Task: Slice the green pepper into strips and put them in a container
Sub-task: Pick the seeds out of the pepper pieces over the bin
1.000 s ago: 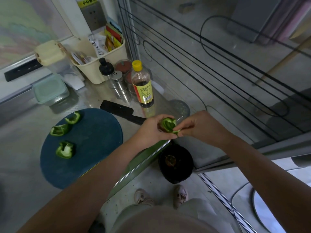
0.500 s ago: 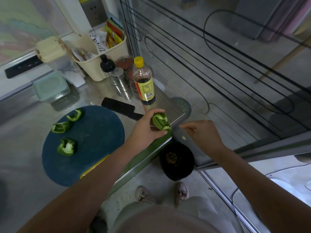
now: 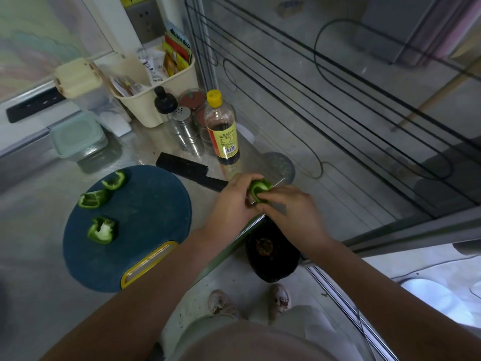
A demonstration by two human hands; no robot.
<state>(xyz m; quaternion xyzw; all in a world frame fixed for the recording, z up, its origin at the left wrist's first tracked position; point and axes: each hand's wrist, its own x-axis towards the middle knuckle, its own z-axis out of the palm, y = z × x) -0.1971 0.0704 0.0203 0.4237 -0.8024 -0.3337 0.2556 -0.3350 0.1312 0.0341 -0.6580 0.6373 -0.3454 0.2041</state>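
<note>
Right hand (image 3: 289, 212) returns to pepper (image 3: 259, 187), pinching its inside; left hand (image 3: 229, 204) grips it, bin (image 3: 273, 272) below, likely so seeds drop.

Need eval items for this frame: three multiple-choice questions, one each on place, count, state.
1. Where is the knife? A on the cutting board; B on the counter beside the board; C in the left hand.
2. How many pepper chunks lie on the cutting board? A one; B two; C three.
3. What is the left hand doing? A holding a pepper piece; B lying flat on the counter; C hanging idle.
Answers: B, it lies on bare counter past the board's edge; C, three separate chunks show; A, its fingers curl round the piece.
</note>
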